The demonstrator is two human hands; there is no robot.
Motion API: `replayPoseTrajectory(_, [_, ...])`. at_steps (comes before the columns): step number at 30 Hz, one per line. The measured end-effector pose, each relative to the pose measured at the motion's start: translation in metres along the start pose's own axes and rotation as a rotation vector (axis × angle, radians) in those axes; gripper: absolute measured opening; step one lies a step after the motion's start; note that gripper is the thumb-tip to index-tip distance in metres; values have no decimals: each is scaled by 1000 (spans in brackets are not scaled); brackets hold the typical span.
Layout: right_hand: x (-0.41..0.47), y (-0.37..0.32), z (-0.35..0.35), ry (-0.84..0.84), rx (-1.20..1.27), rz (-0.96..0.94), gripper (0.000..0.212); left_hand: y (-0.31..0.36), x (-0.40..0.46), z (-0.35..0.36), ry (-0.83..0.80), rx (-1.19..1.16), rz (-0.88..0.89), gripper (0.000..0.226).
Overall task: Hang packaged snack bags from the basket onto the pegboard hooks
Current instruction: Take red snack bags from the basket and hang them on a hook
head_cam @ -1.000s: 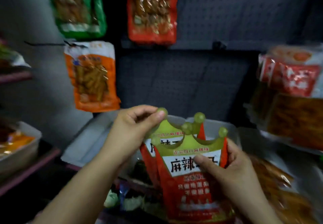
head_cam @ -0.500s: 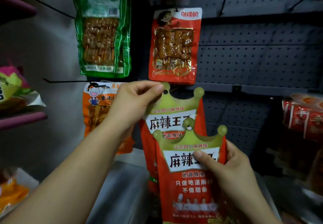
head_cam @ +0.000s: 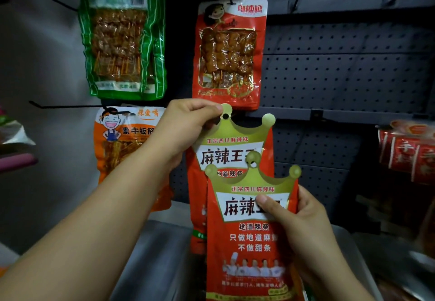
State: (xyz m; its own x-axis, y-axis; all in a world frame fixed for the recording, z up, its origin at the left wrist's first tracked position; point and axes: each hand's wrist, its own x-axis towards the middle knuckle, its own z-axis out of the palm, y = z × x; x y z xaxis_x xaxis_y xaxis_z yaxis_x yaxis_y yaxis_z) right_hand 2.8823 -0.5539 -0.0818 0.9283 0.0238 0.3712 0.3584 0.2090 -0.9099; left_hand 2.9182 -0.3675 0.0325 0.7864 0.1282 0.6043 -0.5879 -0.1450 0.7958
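Your left hand (head_cam: 188,124) pinches the crown top of one red bag (head_cam: 233,150), raised before the pegboard (head_cam: 341,77). Your right hand (head_cam: 303,225) grips a second bag (head_cam: 249,242) below it. Next, probably thread the punched hole onto a free hook.

The front bag (head_cam: 253,237) hides the rear bag's (head_cam: 231,145) lower half.

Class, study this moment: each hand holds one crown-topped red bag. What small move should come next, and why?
Probably the left hand should guide its bag so the hole in the crown's top slips onto a free pegboard hook. That bag is pinched right beside the hole and raised highest; the right hand holds the second bag lower.
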Motion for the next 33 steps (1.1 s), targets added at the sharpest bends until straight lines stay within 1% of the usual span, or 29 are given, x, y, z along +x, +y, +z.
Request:
replayPoseTrajectory(2, [1,3,0,-3,9,-2,21,-2,0,0,-8,5,2,18])
replayPoseTrajectory(9, [4,3,-3,-9,-5,-7,22,-7,0,-3,-31,10,82,16])
replayPoseTrajectory(12, [5,1,-3,-9,8,-23,20,-7,4,-2,-11,16,92,21])
replayPoseTrajectory(15, [5,1,0,-11,11,-29,23,-8,7,-4,6,7,69,25])
replayPoseTrajectory(18, [5,3,1,-6,10,-10,29,-12,8,-5,4,32,46,21])
replayPoseTrajectory(21, [5,7,-2,10,17,8,29,-18,9,-1,-19,88,39,15])
replayPoseTrajectory(24, [8,12,-5,45,16,21,31,-24,12,3,0,126,59,10])
replayPoseTrajectory(27, [14,16,-8,123,-6,13,22,-31,17,7,46,150,49,10])
replayPoseTrajectory(29, [16,18,-10,177,-33,-14,20,-34,18,10,58,129,28,8])
replayPoseTrajectory(31, [17,18,-13,211,-80,-35,26,-34,18,10,77,140,40,8])
replayPoseTrajectory(33, [17,15,-17,235,-131,-49,35,-36,14,7,112,206,92,18])
